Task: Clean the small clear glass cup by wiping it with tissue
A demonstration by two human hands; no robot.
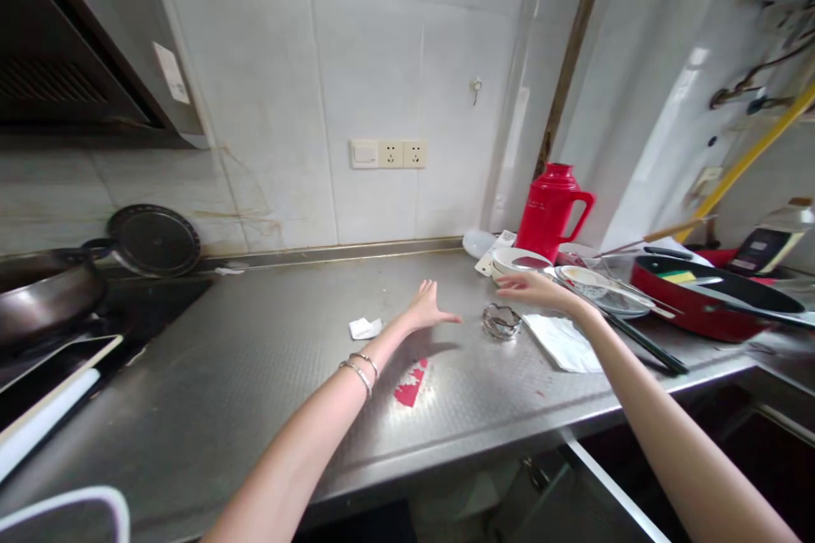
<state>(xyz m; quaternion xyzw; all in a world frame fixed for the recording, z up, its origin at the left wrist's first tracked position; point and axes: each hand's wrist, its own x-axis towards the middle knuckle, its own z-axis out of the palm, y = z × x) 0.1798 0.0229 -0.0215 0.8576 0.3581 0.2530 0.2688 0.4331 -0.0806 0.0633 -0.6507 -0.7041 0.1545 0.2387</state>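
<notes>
Head view of a steel table (267,373) with both arms stretched forward. The left hand (428,307) hovers just above the surface, its grip apart, fingers spread and palm down, holding nothing. The right hand (538,288) is likewise unclenched, its grip apart, fingers pointing left over the edge of a white napkin (564,341).

The small glass dish (501,321) stands between the two hands, just right of the left fingertips and just below-left of the right ones, touching neither; it looks empty, though the glass is too small to be sure.

To take the dish cleanly, it seems best to close on its rim from both sides rather than from above, since the glass is low and could slide on smooth steel. The napkin's corner lies close beside it and might be dragged along.

Beyond the right hand stands a stack of white bowls (520,261), the top one showing a reddish smear, and a plate (592,282) with utensils lying across it. A red flask (548,210) stands closed behind them. Far right of the right hand, a red pan (706,305) holds a yellow sponge.

A crumpled paper scrap (365,327) lies left of the left hand, a red scrap (411,386) nearer the wrist.
</notes>
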